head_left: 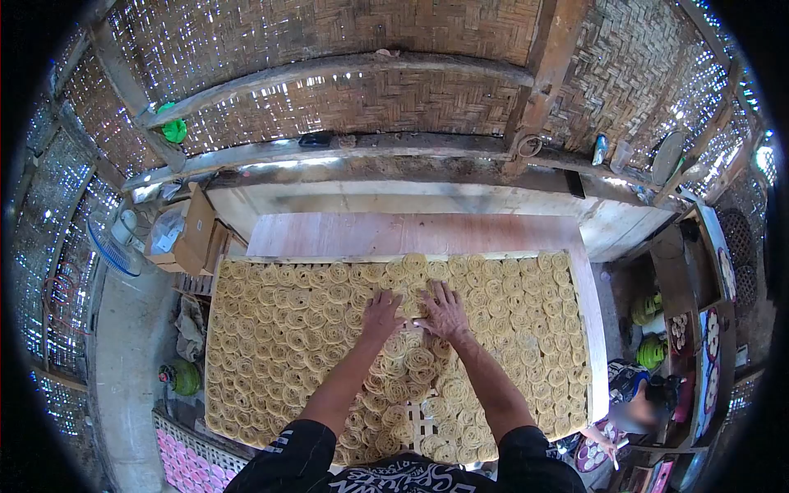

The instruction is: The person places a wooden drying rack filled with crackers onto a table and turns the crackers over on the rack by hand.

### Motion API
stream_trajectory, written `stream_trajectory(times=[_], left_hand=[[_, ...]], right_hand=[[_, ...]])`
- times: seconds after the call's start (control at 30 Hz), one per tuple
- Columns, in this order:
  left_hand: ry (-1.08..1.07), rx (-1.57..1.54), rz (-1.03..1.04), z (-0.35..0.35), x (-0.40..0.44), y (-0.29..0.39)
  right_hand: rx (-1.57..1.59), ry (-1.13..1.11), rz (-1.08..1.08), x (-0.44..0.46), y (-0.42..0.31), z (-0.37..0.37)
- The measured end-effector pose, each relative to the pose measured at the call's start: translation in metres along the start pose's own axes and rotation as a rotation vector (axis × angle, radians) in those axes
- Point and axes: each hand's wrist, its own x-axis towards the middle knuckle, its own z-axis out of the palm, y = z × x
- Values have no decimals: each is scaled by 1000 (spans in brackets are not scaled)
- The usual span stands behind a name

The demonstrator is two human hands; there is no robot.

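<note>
Rows of yellowish, coiled noodle nests (288,316) cover a wide rack with slats (422,421), which show through a gap near my body. My left hand (383,316) lies on the nests at the middle of the rack, fingers stretched forward. Beside it, my right hand (445,314) rests on the nests with its fingers spread and its thumb pointing toward the left hand. A small gap separates the two hands. Just below them, a few larger nests (420,363) sit on top of others. Neither hand has anything lifted.
A wooden board (411,232) extends beyond the rack's far edge. At left stand a cardboard box (194,234), a fan (115,246) and a green gas cylinder (182,377). Another person (629,394) is low at the right, near a round tray of discs (593,456) and shelves (707,353).
</note>
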Motion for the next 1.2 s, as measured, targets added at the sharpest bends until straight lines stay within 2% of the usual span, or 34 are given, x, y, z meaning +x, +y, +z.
stream_trajectory(times=[0.13,0.23,0.33,0.43,0.53,0.63,0.67,0.73,0.77,0.8,0.9,0.93,1.03,1.07,1.13,1.2], left_hand=[[-60,120,285,2,13,-18],[-123,101,307,7,16,-16],[-43,202,318,8,15,-10],[-66,119,232,16,21,-15],[74,-144,-96,7,48,-15],[83,-570,-327,-41,79,-16],[113,-687,-319,-43,77,-18],[183,-919,-283,-40,79,-28],[190,-909,-345,-34,73,-30],[195,-898,-411,-22,61,-31],[117,-803,-565,8,31,-29],[81,-760,-609,13,25,-29],[2,-860,-576,10,4,-25],[-109,-992,-648,13,0,-28],[-113,-1078,-563,29,-14,-28],[-87,-966,-429,32,-10,-28]], right_hand=[[-75,-54,-133,14,13,17],[-216,-6,-237,12,9,22],[-425,35,-231,11,-4,15],[-291,-12,-290,22,-3,8],[150,-277,66,47,10,-17],[754,30,234,55,22,-35],[1229,-12,377,54,22,-40],[1545,-57,476,45,17,-56],[1703,-82,528,37,14,-60],[1736,-179,551,33,16,-49],[1634,-178,452,10,-3,-39],[1271,-133,322,12,15,23],[1389,-79,536,2,13,34],[982,29,355,1,24,57],[682,120,277,-4,21,43],[489,138,239,4,19,10]])
